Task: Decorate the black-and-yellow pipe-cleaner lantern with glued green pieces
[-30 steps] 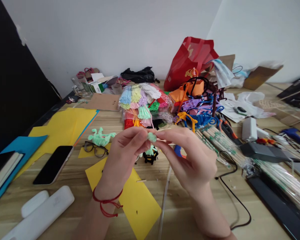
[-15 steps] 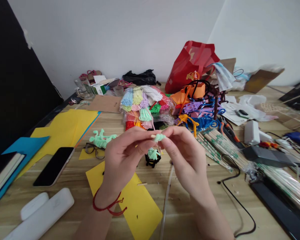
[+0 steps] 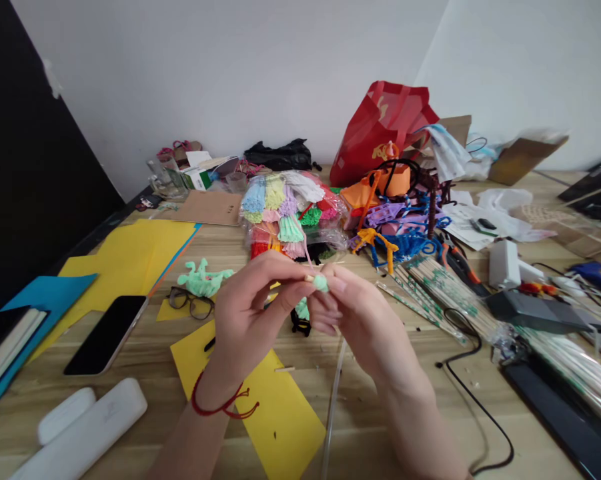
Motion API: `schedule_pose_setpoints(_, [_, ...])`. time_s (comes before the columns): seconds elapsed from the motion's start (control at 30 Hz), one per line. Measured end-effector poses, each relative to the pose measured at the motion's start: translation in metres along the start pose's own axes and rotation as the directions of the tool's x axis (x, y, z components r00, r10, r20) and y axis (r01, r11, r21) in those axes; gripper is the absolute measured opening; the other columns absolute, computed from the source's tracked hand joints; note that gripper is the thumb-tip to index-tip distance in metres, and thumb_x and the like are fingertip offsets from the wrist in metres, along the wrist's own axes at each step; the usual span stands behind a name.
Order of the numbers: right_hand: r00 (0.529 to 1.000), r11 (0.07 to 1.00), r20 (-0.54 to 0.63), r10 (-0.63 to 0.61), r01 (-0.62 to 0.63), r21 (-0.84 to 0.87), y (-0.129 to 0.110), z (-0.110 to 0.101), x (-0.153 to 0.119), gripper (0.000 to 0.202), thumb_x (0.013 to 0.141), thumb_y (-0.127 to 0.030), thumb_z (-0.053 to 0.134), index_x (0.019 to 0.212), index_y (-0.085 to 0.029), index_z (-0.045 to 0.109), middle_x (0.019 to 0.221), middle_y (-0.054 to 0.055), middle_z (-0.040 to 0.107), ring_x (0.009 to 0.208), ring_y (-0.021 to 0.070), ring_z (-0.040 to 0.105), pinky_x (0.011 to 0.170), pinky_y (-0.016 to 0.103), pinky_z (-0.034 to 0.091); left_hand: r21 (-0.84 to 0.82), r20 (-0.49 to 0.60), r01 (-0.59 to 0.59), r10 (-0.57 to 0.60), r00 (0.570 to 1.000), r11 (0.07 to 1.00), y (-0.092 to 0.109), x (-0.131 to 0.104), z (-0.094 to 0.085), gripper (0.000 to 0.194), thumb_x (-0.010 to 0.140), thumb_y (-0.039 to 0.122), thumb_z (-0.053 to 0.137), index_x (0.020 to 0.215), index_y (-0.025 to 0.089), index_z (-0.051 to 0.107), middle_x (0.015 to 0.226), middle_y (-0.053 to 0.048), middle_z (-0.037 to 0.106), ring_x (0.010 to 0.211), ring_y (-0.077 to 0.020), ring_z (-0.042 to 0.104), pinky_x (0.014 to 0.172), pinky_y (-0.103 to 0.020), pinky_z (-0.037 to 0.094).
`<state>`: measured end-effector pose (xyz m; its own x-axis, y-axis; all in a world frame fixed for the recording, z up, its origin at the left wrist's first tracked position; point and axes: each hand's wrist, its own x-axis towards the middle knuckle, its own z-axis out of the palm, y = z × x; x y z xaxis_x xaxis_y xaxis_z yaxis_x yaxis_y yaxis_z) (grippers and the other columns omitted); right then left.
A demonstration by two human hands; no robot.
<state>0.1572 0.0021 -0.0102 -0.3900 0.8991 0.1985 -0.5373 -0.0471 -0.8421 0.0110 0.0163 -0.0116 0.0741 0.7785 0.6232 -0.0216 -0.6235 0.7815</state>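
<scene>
In the head view, my left hand point(image 3: 247, 310) pinches a short pale wooden stick point(image 3: 309, 278) between thumb and fingers. A mint-green pipe cleaner point(image 3: 321, 284) is wound into a small fuzzy lump at the stick's right end. My right hand point(image 3: 380, 333) closes on that lump with thumb and forefinger, its other fingers curled below. Behind the hands sits a small black piece point(image 3: 300, 325) with mint-green fuzz on top, partly hidden. Left of my left hand lies a mint-green pipe-cleaner shape point(image 3: 203, 279), near a pair of glasses point(image 3: 193, 304).
Yellow paper point(image 3: 280, 407) lies under my left wrist. A phone point(image 3: 107, 333) and white cases point(image 3: 95, 427) are at left. Bagged pipe cleaners point(image 3: 290, 200) and a red bag point(image 3: 380, 133) stand behind. Wrapped sticks point(image 3: 455, 293), pliers point(image 3: 460, 260) and a black cable point(image 3: 473, 387) lie right.
My right hand has rolled over around the wound pipe cleaner, its fingers now curled below. The lump has moved slightly down and looks rounder. My left hand stays nearly in place.
</scene>
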Motion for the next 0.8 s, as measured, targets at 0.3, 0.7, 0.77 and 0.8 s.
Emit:
schedule_pose_setpoints(0.3, [0.891,0.891,0.304,0.336,-0.405,0.203,-0.007,-0.003,0.003,0.043,0.095,-0.042,0.05,0.061,-0.023,0.033,0.054,-0.009,0.018,0.045,0.0083,0.012,0.038,0.022,0.012,0.023,-0.05,-0.044,0.045,0.998,0.999,0.001,0.002,-0.003,0.005,0.086,0.03,0.075,0.082,0.027,0.076,0.078,-0.003,0.071,0.074,-0.0174,0.062,0.068,-0.031,0.053])
schedule_pose_setpoints(0.7, [0.785,0.174,0.264,-0.561,0.423,-0.889,0.002,0.0,-0.003,0.013,0.099,-0.012,0.047,0.102,-0.018,0.058,0.08,0.002,0.058,0.07,0.0132,0.05,0.062,0.026,0.041,-0.088,-0.063,0.117,-0.122,0.99,0.989,0.004,0.002,-0.003,0.006,0.082,0.032,0.079,0.081,0.026,0.077,0.079,-0.002,0.069,0.073,-0.0155,0.062,0.063,-0.026,0.052])
schedule_pose_setpoints(0.77, [0.847,0.397,0.149,-0.51,0.385,-0.833,0.002,0.0,-0.004,0.014,0.101,-0.018,0.047,0.095,-0.019,0.06,0.077,0.001,0.057,0.067,0.0118,0.049,0.06,0.025,0.04,-0.1,-0.017,0.108,-0.111,0.994,0.989,0.005,0.003,-0.005,0.004,0.081,0.028,0.08,0.085,0.027,0.079,0.083,-0.003,0.07,0.077,-0.0159,0.064,0.067,-0.026,0.053])
schedule_pose_setpoints(0.8, [0.894,0.557,0.078,-0.441,0.341,-0.757,0.002,0.0,-0.004,0.019,0.102,-0.023,0.047,0.088,-0.019,0.059,0.074,-0.001,0.055,0.063,0.0108,0.046,0.057,0.024,0.038,-0.103,0.003,0.105,-0.105,0.994,0.989,0.005,0.003,-0.006,0.005,0.081,0.026,0.08,0.086,0.028,0.079,0.085,-0.003,0.071,0.079,-0.0164,0.065,0.069,-0.027,0.054])
